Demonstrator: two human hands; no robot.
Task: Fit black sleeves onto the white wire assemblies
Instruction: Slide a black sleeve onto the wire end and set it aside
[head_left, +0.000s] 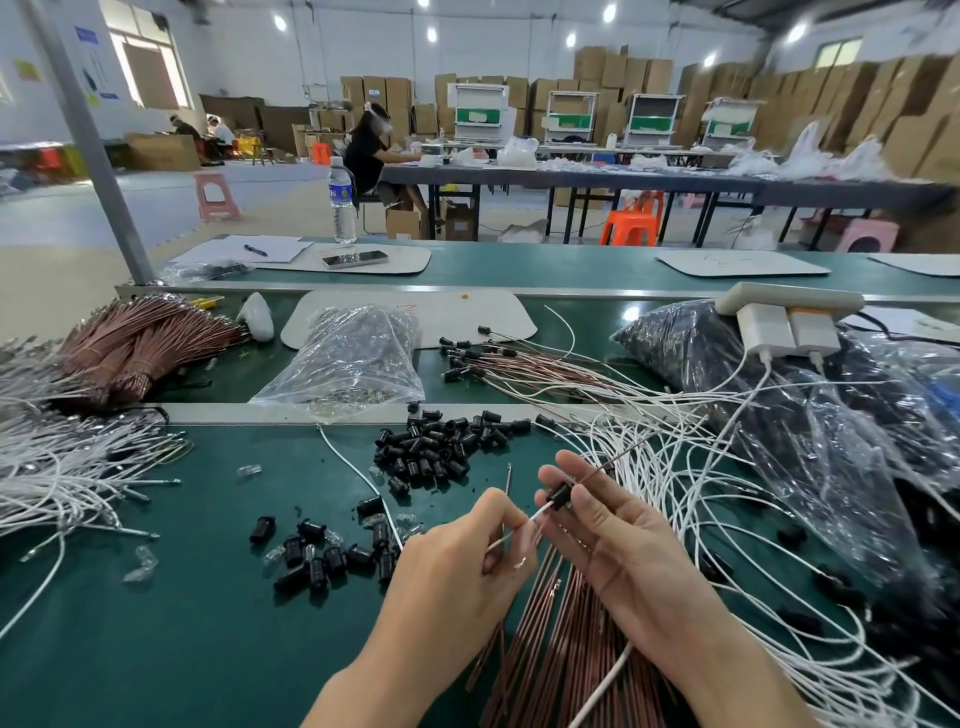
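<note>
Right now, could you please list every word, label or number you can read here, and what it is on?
Nothing reads clearly.
Water bottle label: too blurred.
Wall posters: too blurred.
White board on the belt: red marks, illegible.
Cardboard box labels: too small.

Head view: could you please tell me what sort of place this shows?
Probably a factory assembly hall: a green workbench strewn with white wires and black sleeves, cardboard boxes stacked along the far wall, and another worker seated at a long table.
</note>
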